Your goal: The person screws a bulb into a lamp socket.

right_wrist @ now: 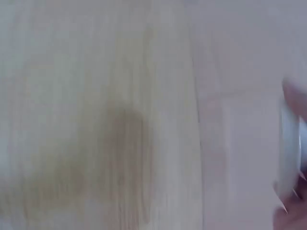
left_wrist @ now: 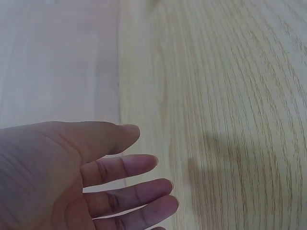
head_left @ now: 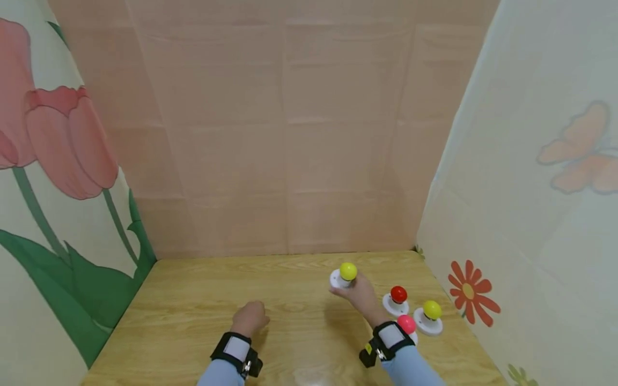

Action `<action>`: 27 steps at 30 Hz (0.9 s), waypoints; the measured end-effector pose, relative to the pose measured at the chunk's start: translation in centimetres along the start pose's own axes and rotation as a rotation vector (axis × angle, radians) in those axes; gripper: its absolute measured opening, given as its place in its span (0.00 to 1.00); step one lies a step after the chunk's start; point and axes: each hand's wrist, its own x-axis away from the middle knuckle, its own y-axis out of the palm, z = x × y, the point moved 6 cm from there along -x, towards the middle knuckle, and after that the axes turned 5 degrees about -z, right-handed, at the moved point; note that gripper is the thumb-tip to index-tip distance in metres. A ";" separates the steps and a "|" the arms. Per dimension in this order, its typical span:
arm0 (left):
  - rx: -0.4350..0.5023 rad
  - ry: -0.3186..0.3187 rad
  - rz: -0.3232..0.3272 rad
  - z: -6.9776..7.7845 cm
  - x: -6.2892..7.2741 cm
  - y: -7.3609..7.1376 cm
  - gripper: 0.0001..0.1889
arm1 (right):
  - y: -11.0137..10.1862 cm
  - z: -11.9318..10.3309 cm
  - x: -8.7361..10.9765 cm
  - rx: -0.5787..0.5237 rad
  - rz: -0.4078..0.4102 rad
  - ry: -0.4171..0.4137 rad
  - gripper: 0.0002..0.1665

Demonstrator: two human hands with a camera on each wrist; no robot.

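In the head view my right hand (head_left: 361, 297) grips the white round base (head_left: 335, 281) of a lamp holder carrying a round yellow bulb (head_left: 348, 271). It is held up over the table, tilted a little. The right wrist view is blurred and catches just the edge of the white base (right_wrist: 288, 148) between thumb and fingers (right_wrist: 288, 218). My left hand (head_left: 250, 318) hovers over the table's left-middle part, holding nothing. Its fingers (left_wrist: 139, 194) are loosely bent and spread in the left wrist view, thumb apart from them.
To the right stand a red bulb (head_left: 398, 294), another yellow bulb (head_left: 432, 310) and a pink bulb (head_left: 406, 324), each on a white base. My right wrist partly covers the pink one's base. Printed cloth walls border the wooden table (head_left: 203, 300) at left, back and right.
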 end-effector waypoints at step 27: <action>0.179 0.047 -0.115 0.2 0.6 0.8 0.10 | 4.1 13.0 0.6 -0.025 0.056 0.280 0.69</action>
